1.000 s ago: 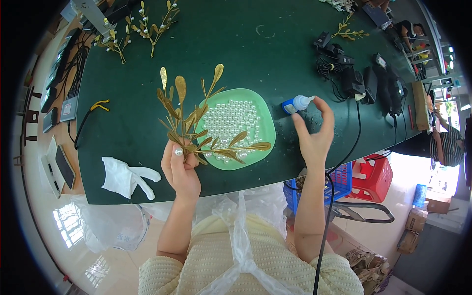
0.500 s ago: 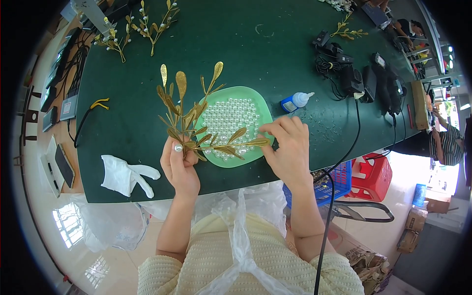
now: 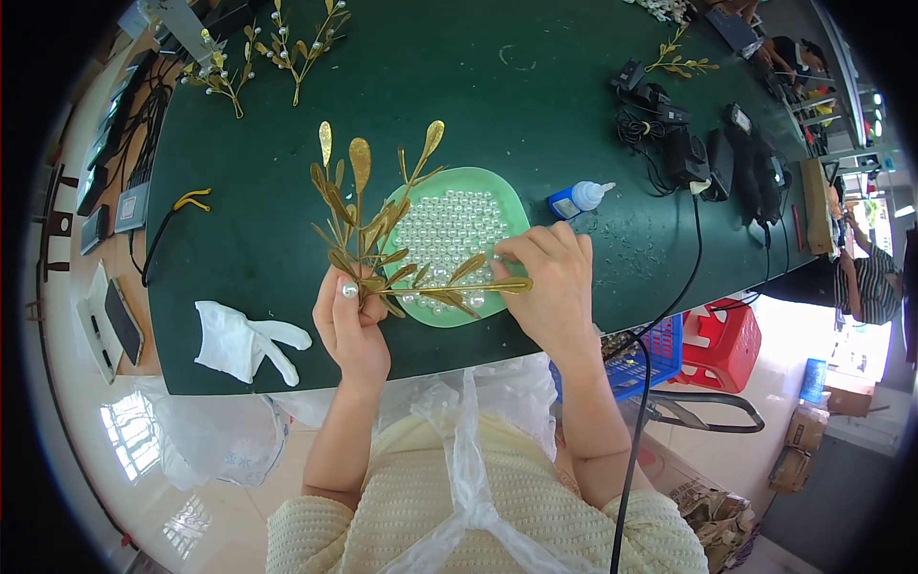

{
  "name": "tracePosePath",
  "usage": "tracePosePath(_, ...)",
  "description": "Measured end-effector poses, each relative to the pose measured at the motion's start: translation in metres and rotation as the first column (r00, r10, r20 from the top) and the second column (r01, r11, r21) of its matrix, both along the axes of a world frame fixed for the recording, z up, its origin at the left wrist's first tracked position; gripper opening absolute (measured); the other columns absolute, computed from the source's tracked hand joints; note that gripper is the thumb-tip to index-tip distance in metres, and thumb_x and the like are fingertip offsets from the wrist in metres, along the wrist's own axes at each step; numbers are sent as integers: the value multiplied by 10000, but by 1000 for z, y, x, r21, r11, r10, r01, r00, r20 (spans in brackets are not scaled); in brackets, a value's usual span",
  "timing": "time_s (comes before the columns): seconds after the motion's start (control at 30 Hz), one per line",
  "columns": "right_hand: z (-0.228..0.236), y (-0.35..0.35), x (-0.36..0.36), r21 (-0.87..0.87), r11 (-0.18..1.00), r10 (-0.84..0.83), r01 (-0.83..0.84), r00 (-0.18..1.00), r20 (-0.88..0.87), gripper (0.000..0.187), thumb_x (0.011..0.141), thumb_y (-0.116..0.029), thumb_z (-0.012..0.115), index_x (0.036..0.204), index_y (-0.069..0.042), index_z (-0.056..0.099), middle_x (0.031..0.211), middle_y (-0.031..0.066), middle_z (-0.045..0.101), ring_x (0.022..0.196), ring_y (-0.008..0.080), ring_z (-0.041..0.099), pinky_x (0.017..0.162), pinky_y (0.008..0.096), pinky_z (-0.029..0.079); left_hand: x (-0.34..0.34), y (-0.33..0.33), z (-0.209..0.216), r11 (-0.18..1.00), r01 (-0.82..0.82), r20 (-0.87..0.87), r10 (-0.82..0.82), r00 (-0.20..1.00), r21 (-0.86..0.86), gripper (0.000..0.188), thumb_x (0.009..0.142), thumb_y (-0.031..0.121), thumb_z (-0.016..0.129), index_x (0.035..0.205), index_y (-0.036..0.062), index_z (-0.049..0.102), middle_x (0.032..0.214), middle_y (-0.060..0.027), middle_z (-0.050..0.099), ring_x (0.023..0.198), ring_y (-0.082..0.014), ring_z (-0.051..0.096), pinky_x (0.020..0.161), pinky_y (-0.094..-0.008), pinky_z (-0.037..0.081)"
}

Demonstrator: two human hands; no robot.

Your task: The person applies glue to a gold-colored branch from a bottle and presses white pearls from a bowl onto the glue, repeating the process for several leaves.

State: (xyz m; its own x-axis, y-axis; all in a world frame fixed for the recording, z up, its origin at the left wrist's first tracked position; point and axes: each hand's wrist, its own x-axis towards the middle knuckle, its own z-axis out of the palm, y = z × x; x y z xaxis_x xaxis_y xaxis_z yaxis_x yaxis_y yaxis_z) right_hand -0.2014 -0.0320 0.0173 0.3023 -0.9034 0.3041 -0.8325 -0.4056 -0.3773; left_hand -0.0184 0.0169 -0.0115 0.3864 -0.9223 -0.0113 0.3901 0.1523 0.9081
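Observation:
My left hand (image 3: 352,330) is closed round the stem of a gold leaf branch (image 3: 361,230), which spreads up and to the right over a pale green tray (image 3: 517,206). One white pearl bead (image 3: 350,290) shows at my left thumb. The tray holds many loose white pearl beads (image 3: 445,230). My right hand (image 3: 553,287) is over the tray's right edge, thumb and fingertips drawn together among the beads. Whatever is between those fingertips is too small to make out. A long gold leaf passes close by that thumb.
A blue glue bottle (image 3: 579,199) with a white tip lies right of the tray. A white glove (image 3: 249,342) rests at the table's front left. Pearl-trimmed gold branches (image 3: 298,53) lie at the back left. Black adapters and cables (image 3: 684,153) cover the right side; one cable hangs beside my right arm.
My right hand has shifted slightly left, its fingertips further over the beads. The gold branch has tilted slightly to the right in my left hand.

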Motion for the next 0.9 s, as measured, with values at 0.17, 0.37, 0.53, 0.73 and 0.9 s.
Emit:
tracePosePath(0.17, 6, 4, -6, -19, 999, -31, 37, 963, 267, 152, 612, -20, 655, 743, -65, 592, 694, -3, 569, 607, 130, 466, 566, 258, 371, 0, 0, -1, 1000, 5, -9, -5, 1000, -10, 192, 874, 184, 341, 801, 20, 409, 659, -22, 393, 474, -58, 280, 424, -212, 213)
tracePosePath(0.37, 17, 11, -15, 333, 931, -234, -147, 461, 856, 163, 687, 63, 601, 840, 13, 578, 752, 15, 579, 597, 28, 473, 548, 162, 388, -7, 0, 1, 996, -57, 186, 70, 980, -73, 266, 872, 218, 372, 768, 1, 485, 572, 37, 371, 463, -17, 245, 416, -189, 160)
tracePosePath(0.53, 35, 13, -22, 312, 936, -252, -161, 309, 917, 184, 697, 78, 605, 876, 48, 578, 806, 47, 576, 639, 50, 485, 590, 162, 391, -7, 3, 0, 996, -33, 366, 59, 929, -78, 257, 873, 176, 373, 718, 5, 486, 526, 26, 415, 462, -25, 313, 423, -194, 214)
tracePosePath(0.73, 48, 21, -11, 153, 980, -56, -128, 561, 826, 211, 630, 63, 634, 827, -12, 614, 746, 34, 572, 531, 43, 395, 515, 159, 318, -10, 5, 1, 994, 21, 520, 41, 853, -112, 287, 884, 217, 357, 716, 15, 472, 599, 8, 456, 492, -21, 302, 439, -181, 218)
tracePosePath(0.9, 54, 25, 5, 190, 979, -86, -73, 698, 711, 187, 615, -16, 663, 791, -75, 636, 704, 2, 593, 530, 74, 411, 504, 192, 310, -10, 4, 0, 990, 17, 603, 72, 795, -140, 271, 881, 197, 360, 721, 11, 475, 610, 5, 488, 503, -29, 330, 451, -190, 237)
